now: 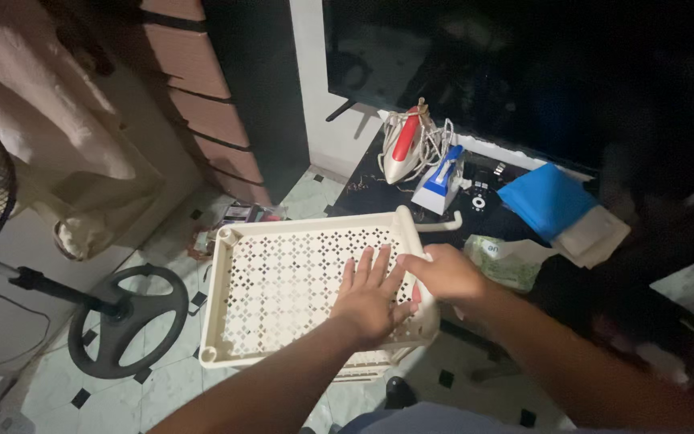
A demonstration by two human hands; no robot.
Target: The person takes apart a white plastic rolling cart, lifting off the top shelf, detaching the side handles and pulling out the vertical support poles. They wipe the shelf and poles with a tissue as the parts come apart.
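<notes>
Left hand [369, 296] lies open, fingers spread flat on the cream plastic tray [283, 281], which sits over the tiled floor [58, 386]; right hand [443, 272] grips its right rim. The perforated tray looks light and stiff, best held by its rims or corner sockets.

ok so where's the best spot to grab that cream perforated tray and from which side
Probably the solid raised rim of the cream perforated tray, not the holed floor. Its near-right edge is already under the left hand and right hand, so come from the left side, where the long rim is bare and free of clutter.

Two irons [423, 161], blue cloth [546, 199], fan base [128, 320], tiled floor [58, 378].
</notes>
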